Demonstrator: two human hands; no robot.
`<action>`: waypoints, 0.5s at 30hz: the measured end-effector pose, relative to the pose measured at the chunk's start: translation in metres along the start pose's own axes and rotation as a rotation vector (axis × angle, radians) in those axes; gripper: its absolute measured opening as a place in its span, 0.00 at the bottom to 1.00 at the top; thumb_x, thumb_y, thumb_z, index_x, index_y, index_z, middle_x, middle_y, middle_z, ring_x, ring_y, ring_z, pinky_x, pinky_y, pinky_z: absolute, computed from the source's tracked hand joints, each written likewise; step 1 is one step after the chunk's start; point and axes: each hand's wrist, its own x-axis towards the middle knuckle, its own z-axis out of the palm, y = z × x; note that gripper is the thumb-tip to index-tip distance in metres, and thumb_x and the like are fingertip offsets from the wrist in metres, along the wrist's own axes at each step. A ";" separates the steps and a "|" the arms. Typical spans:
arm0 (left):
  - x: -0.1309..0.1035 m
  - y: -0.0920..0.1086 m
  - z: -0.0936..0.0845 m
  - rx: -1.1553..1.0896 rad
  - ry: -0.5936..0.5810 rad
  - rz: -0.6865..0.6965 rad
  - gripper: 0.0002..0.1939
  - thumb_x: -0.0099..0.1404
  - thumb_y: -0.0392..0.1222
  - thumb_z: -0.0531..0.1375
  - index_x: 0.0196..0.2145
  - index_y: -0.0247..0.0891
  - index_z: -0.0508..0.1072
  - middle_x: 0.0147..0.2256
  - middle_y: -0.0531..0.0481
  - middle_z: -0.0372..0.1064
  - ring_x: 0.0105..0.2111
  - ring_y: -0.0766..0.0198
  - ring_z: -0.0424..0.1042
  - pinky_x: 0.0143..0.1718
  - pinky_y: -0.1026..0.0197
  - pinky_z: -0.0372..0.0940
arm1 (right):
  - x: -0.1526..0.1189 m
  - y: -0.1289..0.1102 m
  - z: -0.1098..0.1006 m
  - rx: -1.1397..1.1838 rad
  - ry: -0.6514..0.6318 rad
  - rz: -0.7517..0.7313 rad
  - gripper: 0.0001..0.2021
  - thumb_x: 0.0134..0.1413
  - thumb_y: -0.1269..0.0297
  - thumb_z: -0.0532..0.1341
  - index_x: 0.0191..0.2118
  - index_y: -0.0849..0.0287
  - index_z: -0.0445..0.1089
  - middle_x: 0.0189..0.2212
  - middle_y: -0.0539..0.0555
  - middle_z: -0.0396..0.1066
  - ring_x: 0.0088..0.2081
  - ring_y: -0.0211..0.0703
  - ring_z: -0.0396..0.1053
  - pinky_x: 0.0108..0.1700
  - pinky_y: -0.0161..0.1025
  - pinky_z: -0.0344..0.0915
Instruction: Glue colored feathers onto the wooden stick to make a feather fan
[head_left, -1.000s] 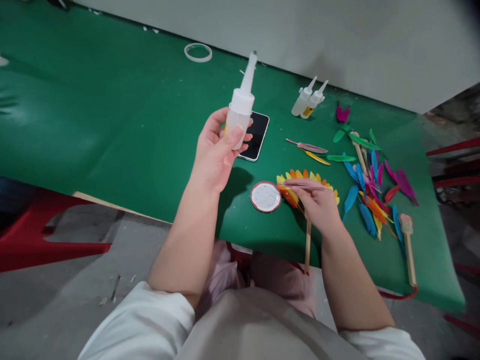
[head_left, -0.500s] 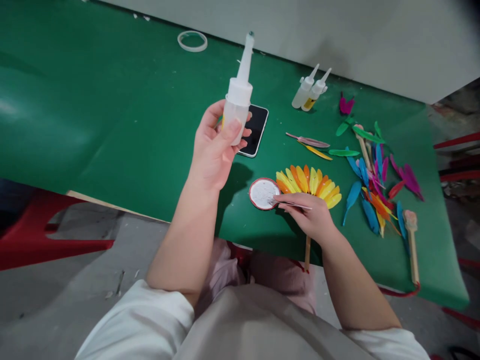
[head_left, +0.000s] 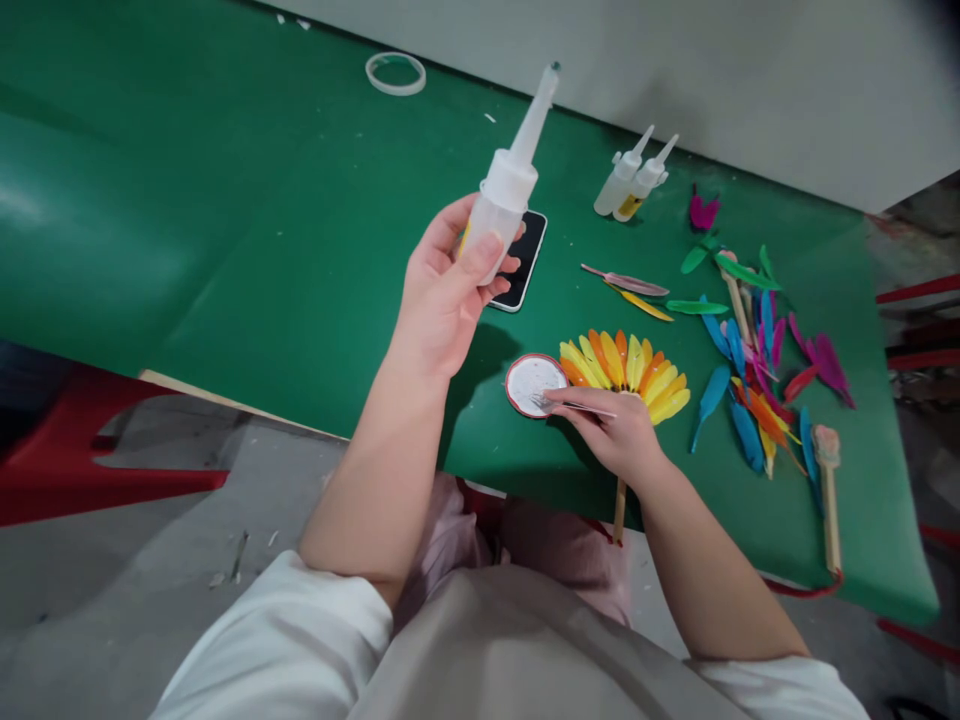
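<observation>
Raised over the table, my left hand (head_left: 450, 280) is wrapped round a white glue bottle (head_left: 501, 215) with a long nozzle, tilted up and to the right. My right hand (head_left: 615, 430) pinches a pair of thin metal tweezers (head_left: 577, 407), their tips at a round white disc (head_left: 534, 384) with a red rim. Close behind that hand lies a fan of yellow and orange feathers (head_left: 637, 365). A wooden stick (head_left: 619, 510) extends below the hand toward the table edge; the fan's middle is hidden by the hand.
A phone (head_left: 529, 260) lies behind my left hand. Two more glue bottles (head_left: 634, 185) stand near the wall. Loose coloured feathers (head_left: 742, 400) and a wooden-handled piece (head_left: 829, 500) are on the right. A roll of tape (head_left: 395, 74) lies at the back, and a red stool (head_left: 112, 450) stands left.
My left hand has shifted slightly right, and the glue bottle's nozzle leans further right. The tweezers stay at the disc. The whole view has shifted a little.
</observation>
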 end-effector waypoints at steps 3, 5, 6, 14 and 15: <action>0.000 0.000 0.000 -0.012 -0.008 0.006 0.21 0.52 0.51 0.68 0.43 0.48 0.70 0.40 0.52 0.74 0.40 0.62 0.74 0.33 0.65 0.66 | 0.000 0.000 0.001 -0.002 -0.002 -0.037 0.09 0.54 0.67 0.62 0.39 0.48 0.76 0.37 0.49 0.79 0.38 0.45 0.77 0.41 0.40 0.74; 0.001 -0.001 -0.001 -0.014 -0.024 0.022 0.22 0.51 0.52 0.68 0.42 0.48 0.70 0.41 0.52 0.74 0.40 0.62 0.74 0.33 0.65 0.66 | 0.000 0.000 0.002 -0.034 0.004 -0.072 0.08 0.54 0.67 0.62 0.39 0.50 0.76 0.37 0.49 0.79 0.37 0.44 0.78 0.41 0.39 0.74; 0.001 -0.002 -0.001 -0.013 -0.033 0.032 0.22 0.50 0.53 0.68 0.42 0.48 0.70 0.41 0.52 0.74 0.40 0.62 0.74 0.33 0.65 0.66 | 0.000 0.001 0.002 -0.056 0.008 -0.090 0.08 0.54 0.67 0.62 0.39 0.51 0.76 0.37 0.50 0.79 0.37 0.43 0.78 0.40 0.38 0.74; 0.005 -0.006 -0.005 0.025 -0.098 0.089 0.21 0.51 0.55 0.67 0.42 0.51 0.70 0.41 0.54 0.74 0.40 0.61 0.74 0.33 0.64 0.66 | 0.001 0.001 0.003 -0.155 -0.002 -0.168 0.07 0.55 0.69 0.61 0.39 0.55 0.76 0.37 0.50 0.79 0.37 0.40 0.77 0.42 0.33 0.74; 0.005 -0.006 -0.005 0.027 -0.099 0.090 0.20 0.51 0.55 0.66 0.42 0.51 0.70 0.41 0.54 0.74 0.40 0.61 0.74 0.33 0.64 0.66 | 0.001 0.001 0.002 -0.159 -0.002 -0.168 0.07 0.56 0.68 0.61 0.39 0.55 0.76 0.37 0.50 0.79 0.37 0.40 0.77 0.42 0.34 0.74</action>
